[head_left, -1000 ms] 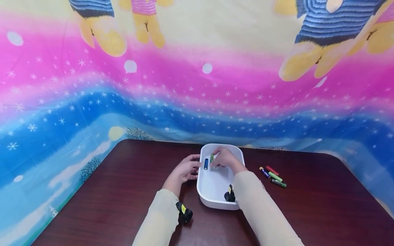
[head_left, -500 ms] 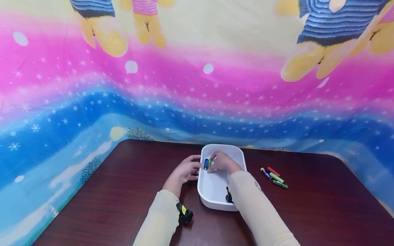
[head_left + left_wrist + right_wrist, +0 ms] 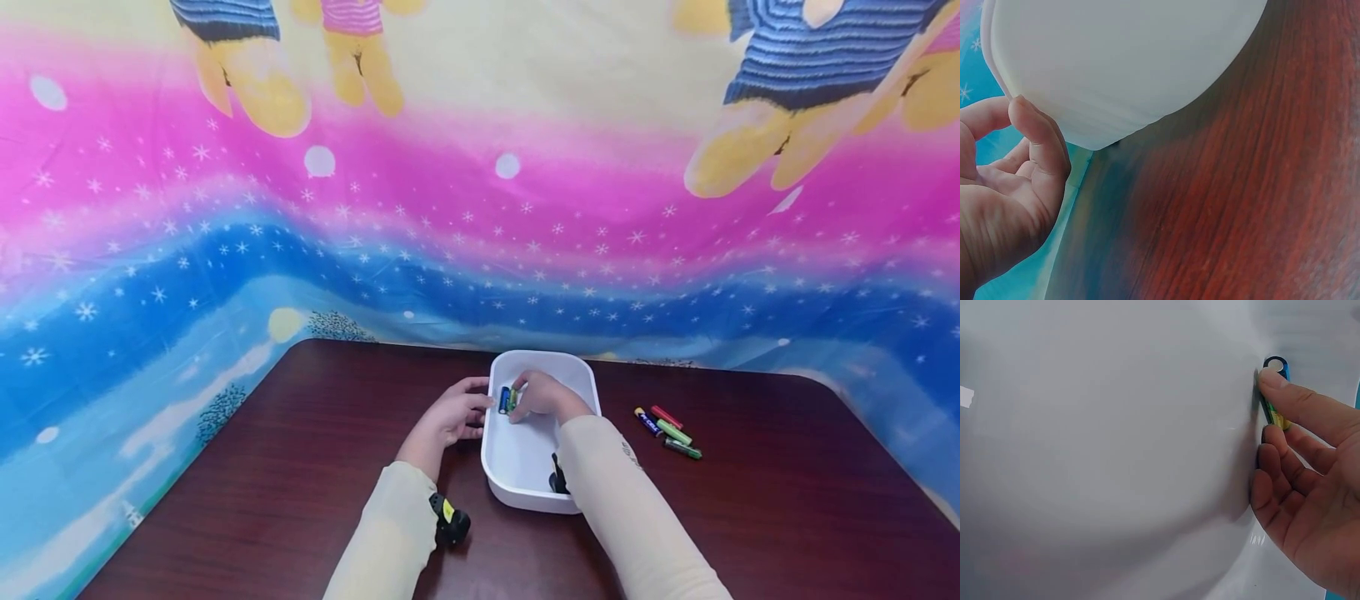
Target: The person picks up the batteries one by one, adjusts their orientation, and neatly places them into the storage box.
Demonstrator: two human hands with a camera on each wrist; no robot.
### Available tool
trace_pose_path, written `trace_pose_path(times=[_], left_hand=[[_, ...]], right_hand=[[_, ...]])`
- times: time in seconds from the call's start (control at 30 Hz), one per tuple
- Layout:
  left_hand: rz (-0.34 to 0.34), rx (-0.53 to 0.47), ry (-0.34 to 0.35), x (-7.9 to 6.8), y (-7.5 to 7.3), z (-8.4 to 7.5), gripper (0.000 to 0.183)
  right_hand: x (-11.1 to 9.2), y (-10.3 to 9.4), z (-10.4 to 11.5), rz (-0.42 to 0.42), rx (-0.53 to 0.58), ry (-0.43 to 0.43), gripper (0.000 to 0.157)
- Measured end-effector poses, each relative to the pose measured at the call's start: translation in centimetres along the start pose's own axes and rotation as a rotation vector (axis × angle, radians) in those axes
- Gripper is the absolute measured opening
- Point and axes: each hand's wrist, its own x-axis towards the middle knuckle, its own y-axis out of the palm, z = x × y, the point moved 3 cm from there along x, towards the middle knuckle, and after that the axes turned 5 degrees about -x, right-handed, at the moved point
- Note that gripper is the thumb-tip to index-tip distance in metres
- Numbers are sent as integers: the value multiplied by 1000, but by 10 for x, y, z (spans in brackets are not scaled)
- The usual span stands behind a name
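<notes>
A white plastic tub (image 3: 528, 496) stands on the table, and two batteries lie side by side in its far left part. One is a blue battery (image 3: 504, 400). Against its right side my right hand (image 3: 546, 397) pinches a green battery (image 3: 513, 401) with thumb and fingers, down at the tub's floor. In the right wrist view the thumb lies over the batteries, and the blue one's round end (image 3: 1275, 364) shows past its tip. My left hand (image 3: 450, 412) is outside the tub's left wall, thumb and forefinger meeting at the rim (image 3: 1004, 81).
Right of the tub, several batteries lie in a loose group on the brown table (image 3: 750, 492): a dark blue one (image 3: 647, 422), a red one (image 3: 666, 416) and green ones (image 3: 673, 432). A printed cloth (image 3: 450, 208) hangs behind the table.
My right hand has moved slightly left inside the tub, bringing the green battery from a small gap to right beside the blue one. The left hand has kept its place at the rim.
</notes>
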Motion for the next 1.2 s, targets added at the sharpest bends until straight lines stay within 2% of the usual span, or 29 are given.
trace_pose_path(times=[0.27, 0.9, 1.2], left_hand=[[8, 3, 9, -1, 1, 0, 48], [11, 0, 14, 0, 0, -1, 48], [7, -6, 14, 0, 2, 1, 48]], right_hand=[[0, 0, 0, 2, 14, 18, 55], [-1, -2, 4, 8, 4, 13, 64], [-10, -11, 9, 10, -80, 23, 69]])
